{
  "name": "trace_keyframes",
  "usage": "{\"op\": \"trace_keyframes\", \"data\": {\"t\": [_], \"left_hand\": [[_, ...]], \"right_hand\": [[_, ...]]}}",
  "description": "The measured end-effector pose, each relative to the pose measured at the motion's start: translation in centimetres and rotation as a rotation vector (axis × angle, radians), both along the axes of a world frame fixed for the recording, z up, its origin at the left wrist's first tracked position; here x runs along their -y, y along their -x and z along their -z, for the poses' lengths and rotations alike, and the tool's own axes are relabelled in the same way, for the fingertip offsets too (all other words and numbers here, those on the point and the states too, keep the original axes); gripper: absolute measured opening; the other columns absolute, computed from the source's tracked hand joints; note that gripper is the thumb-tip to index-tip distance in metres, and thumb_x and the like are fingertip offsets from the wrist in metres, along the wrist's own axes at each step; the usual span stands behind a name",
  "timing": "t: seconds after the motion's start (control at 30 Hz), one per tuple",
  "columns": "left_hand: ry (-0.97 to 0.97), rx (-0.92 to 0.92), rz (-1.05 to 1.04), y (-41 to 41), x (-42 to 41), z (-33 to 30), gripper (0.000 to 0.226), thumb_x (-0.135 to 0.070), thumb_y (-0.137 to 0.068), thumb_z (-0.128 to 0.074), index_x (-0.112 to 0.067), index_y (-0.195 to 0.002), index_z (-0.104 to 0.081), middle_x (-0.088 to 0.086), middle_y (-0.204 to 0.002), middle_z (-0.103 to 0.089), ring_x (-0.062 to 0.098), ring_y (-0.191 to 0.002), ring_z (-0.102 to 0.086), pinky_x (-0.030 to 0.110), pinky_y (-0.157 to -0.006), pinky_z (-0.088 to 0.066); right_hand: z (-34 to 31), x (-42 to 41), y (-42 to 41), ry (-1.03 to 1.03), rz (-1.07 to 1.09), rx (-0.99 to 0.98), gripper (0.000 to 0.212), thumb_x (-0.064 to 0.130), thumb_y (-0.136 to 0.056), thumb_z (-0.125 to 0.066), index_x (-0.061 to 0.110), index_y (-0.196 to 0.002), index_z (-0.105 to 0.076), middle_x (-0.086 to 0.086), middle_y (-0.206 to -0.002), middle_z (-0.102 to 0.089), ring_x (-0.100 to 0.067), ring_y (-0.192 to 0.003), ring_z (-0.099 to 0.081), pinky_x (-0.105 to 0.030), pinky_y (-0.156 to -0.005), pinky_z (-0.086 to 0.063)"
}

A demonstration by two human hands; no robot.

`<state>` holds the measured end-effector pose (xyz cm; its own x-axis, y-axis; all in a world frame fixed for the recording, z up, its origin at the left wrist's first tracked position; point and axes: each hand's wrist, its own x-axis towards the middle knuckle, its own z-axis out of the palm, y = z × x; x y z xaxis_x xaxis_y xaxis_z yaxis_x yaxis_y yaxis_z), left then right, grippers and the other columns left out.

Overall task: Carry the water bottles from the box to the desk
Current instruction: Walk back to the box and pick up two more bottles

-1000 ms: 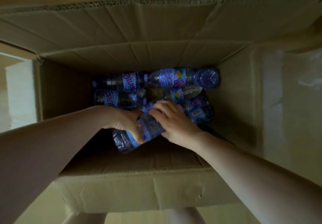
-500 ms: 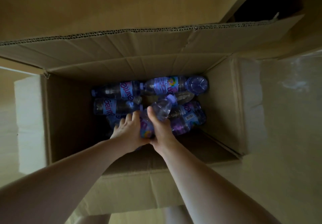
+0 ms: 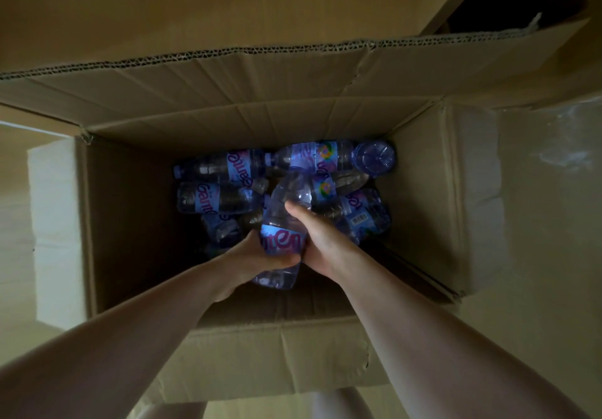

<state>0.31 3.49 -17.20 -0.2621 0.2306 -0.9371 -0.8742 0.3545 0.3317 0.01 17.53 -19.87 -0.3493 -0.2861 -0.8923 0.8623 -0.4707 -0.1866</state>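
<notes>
Head view: open cardboard box (image 3: 130, 223), flaps spread, dark bare floor along its left inner wall. Both hands down inside, left hand (image 3: 257, 260) and right hand (image 3: 321, 239) gripping one clear blue-labelled water bottle (image 3: 283, 223), above the other bottles (image 3: 224, 197) piled at the bottom.

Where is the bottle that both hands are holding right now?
In the head view the held bottle is inside the cardboard box, near its front centre, gripped between the left hand and right hand, just above the pile of bottles.
</notes>
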Motion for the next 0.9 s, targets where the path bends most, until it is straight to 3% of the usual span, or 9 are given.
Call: {"op": "trace_keyframes", "data": {"t": [0.17,0.23,0.3,0.43,0.5,0.57,0.73,0.8,0.9], "left_hand": [[0.203,-0.117,-0.089,-0.3,0.0,2.6,0.073,-0.006,-0.067,-0.083,-0.008,-0.130,-0.046,0.012,-0.116,-0.064,0.024,-0.104,-0.064,0.029,-0.080,-0.052],[0.234,-0.110,-0.139,-0.7,0.3,3.8,0.069,-0.005,-0.069,-0.082,-0.008,-0.128,-0.047,0.012,-0.111,-0.065,0.020,-0.093,-0.065,0.025,-0.070,-0.053],[0.265,-0.071,-0.178,-1.1,0.7,5.1,0.063,-0.004,-0.070,-0.081,-0.005,-0.125,-0.050,0.017,-0.109,-0.066,0.026,-0.091,-0.066,0.035,-0.073,-0.056],[0.284,-0.014,-0.223,-1.6,1.6,7.1,0.045,-0.012,-0.071,-0.081,-0.011,-0.111,-0.061,0.010,-0.089,-0.071,0.022,-0.077,-0.069,0.034,-0.065,-0.056],[0.285,0.008,-0.244,-1.6,2.0,7.9,0.041,-0.018,-0.072,-0.080,-0.016,-0.108,-0.060,0.010,-0.092,-0.070,0.023,-0.079,-0.069,0.034,-0.067,-0.055],[0.296,0.017,-0.234,-1.4,2.3,8.6,0.043,-0.021,-0.073,-0.080,-0.018,-0.111,-0.059,0.010,-0.096,-0.069,0.024,-0.084,-0.068,0.034,-0.069,-0.055],[0.273,0.007,-0.141,-0.6,2.7,9.4,0.050,-0.022,-0.074,-0.078,-0.017,-0.119,-0.056,0.011,-0.107,-0.067,0.028,-0.098,-0.065,0.044,-0.084,-0.054],[0.288,0.009,-0.134,-0.5,2.7,9.8,0.061,-0.022,-0.073,-0.079,-0.013,-0.126,-0.051,0.013,-0.112,-0.065,0.029,-0.101,-0.065,0.048,-0.091,-0.053],[0.293,0.010,-0.134,-0.5,2.6,10.0,0.066,-0.023,-0.073,-0.080,-0.013,-0.129,-0.047,0.013,-0.114,-0.064,0.028,-0.101,-0.064,0.048,-0.092,-0.053]], "right_hand": [[1.4,0.9,0.1,-0.026,-0.205,-0.039,0.013,0.029,-0.089,-0.067,0.023,-0.101,-0.070,0.006,-0.094,-0.075,-0.009,-0.085,-0.072,-0.027,-0.073,-0.057],[2.2,0.6,0.3,-0.140,-0.442,-0.098,0.019,0.042,-0.089,-0.065,0.028,-0.102,-0.066,0.014,-0.097,-0.069,-0.008,-0.092,-0.064,-0.027,-0.077,-0.049],[3.7,-0.2,0.5,-0.350,-0.774,-0.250,0.033,0.048,-0.090,-0.061,0.023,-0.112,-0.064,0.008,-0.103,-0.065,-0.015,-0.100,-0.058,-0.029,-0.079,-0.045],[7.5,-4.2,0.4,-0.888,-1.430,-0.522,0.035,0.026,-0.091,-0.062,0.016,-0.125,-0.055,-0.008,-0.129,-0.054,-0.028,-0.121,-0.050,-0.039,-0.094,-0.044],[9.0,-6.2,0.1,-0.975,-1.869,-0.562,0.059,0.017,-0.088,-0.064,0.018,-0.141,-0.040,-0.008,-0.145,-0.038,-0.028,-0.135,-0.036,-0.047,-0.107,-0.034],[10.3,-7.4,-0.5,-0.974,-2.075,-0.604,0.080,0.016,-0.083,-0.070,0.018,-0.149,-0.025,-0.007,-0.153,-0.025,-0.026,-0.142,-0.026,-0.052,-0.114,-0.023],[12.5,-9.3,-1.8,-1.058,-2.298,-0.754,0.103,0.016,-0.080,-0.072,0.023,-0.154,0.000,-0.005,-0.159,-0.008,-0.027,-0.148,-0.007,-0.060,-0.115,-0.006],[13.1,-9.6,-2.6,-1.141,-2.260,-0.811,0.104,0.015,-0.080,-0.072,0.022,-0.154,0.001,-0.001,-0.159,-0.009,-0.027,-0.148,-0.003,-0.060,-0.115,-0.003],[13.5,-9.5,-2.8,-1.169,-2.029,-0.800,0.098,0.010,-0.075,-0.074,0.019,-0.150,-0.011,-0.002,-0.154,-0.025,-0.024,-0.144,-0.020,-0.055,-0.117,-0.013]]}}
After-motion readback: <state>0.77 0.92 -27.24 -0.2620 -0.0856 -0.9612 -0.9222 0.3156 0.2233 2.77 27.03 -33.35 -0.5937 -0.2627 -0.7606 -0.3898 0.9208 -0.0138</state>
